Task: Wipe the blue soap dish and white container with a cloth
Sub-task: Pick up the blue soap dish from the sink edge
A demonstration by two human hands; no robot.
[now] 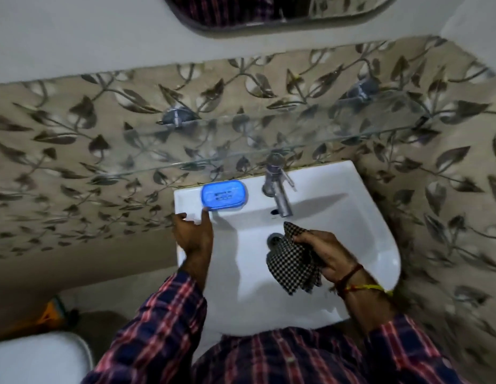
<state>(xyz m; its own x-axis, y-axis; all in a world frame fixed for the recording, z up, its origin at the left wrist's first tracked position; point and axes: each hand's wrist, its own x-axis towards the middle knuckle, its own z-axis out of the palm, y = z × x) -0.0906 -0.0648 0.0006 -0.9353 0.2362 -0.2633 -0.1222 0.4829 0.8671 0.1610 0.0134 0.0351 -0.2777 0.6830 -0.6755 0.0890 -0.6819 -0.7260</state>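
- Blue soap dish (pixel 223 195) sits on the back-left ledge of the white basin (pixel 379 245), just left of the tap (pixel 278 189). It lies flat with its slotted face up; likely its usual resting spot, within easy reach of the water.
- Left hand (pixel 192 234) is at the basin's left rim, fingers spread and relaxed, holding nothing. Its fingertips lie just below the dish's near edge, at or very near contact; I cannot tell which. Judgement: it is positioned to steady or lift the dish so the other hand can wipe it.
- Right hand (pixel 323 253) grips a bunched black-and-white checked cloth (pixel 292 261), fingers curled round it, over the bowl near the drain (pixel 274 239). Holding it above the bowl would keep any drips inside the basin.
- Cloth and dish are well apart; wiping of the dish looks not yet begun.
- White container: not identifiable in this view.
- A glass shelf (pixel 241 145) is fixed to the leaf-patterned wall above the basin. I can make out nothing on it, though blur limits certainty.
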